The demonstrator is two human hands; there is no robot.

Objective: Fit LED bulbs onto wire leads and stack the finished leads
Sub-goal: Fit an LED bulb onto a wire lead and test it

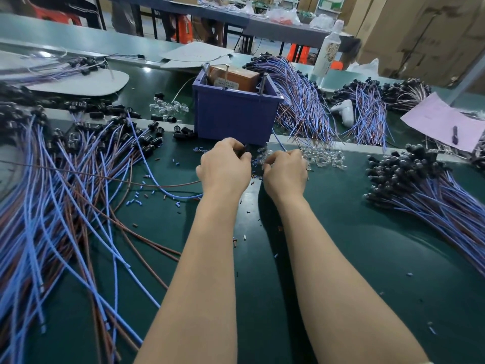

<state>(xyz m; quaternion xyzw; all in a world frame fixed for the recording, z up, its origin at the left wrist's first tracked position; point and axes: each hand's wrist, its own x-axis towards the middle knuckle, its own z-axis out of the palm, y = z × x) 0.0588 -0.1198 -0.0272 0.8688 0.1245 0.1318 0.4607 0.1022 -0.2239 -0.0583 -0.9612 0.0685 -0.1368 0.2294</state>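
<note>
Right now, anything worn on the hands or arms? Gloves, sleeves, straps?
Nothing clear. Left hand and right hand are bare: no gloves, rings or watch visible. Left forearm and right forearm bare to the frame's lower edge, no wrist strap. A pale sliver beside the right forearm there may be a sleeve.

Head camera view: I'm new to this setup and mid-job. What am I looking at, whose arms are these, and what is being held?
There is no machine here: one wide-angle camera sits on a person's head and looks down at their two bare arms. The left hand grips the black end of a wire lead, whose blue and brown wires trail off to the left. The right hand curls its fingers at a small heap of clear LED bulbs; whether it pinches one is hidden. On the green mat, loose leads sprawl at left, a bundled stack of leads lies at right, and a purple bin stands behind the hands.
</note>
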